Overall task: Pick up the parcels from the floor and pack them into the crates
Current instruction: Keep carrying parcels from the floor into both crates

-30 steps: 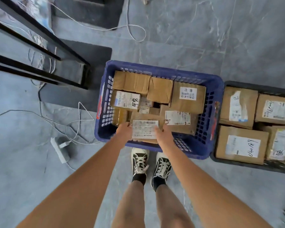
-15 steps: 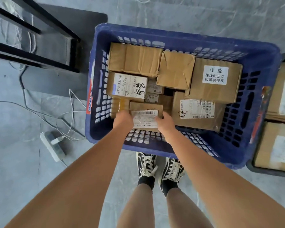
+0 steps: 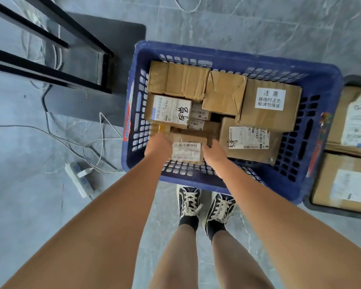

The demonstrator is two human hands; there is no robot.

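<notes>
Both hands reach down into the blue crate (image 3: 321,80) and hold one small parcel (image 3: 187,150) between them. The left hand (image 3: 157,146) grips its left end and the right hand (image 3: 214,152) its right end, fingers curled round the sides. The parcel is a squat cardboard box, brown and taped, with a white barcode label on top. It sits low in the crate's near left corner, just inside the near wall.

The crate is hard plastic, rectangular, its walls pierced with rows of slots. Cardboard boxes fill most of it, pressed edge to edge: a creased taped box (image 3: 178,81) at the far left, a crumpled one (image 3: 224,91) beside it, and a larger box with a printed notice (image 3: 269,105) tilted at the far right. Open floor of the crate shows only along the near wall.

A dark crate (image 3: 354,81) with more boxes stands touching the blue one on the right. To the left, white cables and a power strip (image 3: 79,179) lie on the smooth grey floor.
</notes>
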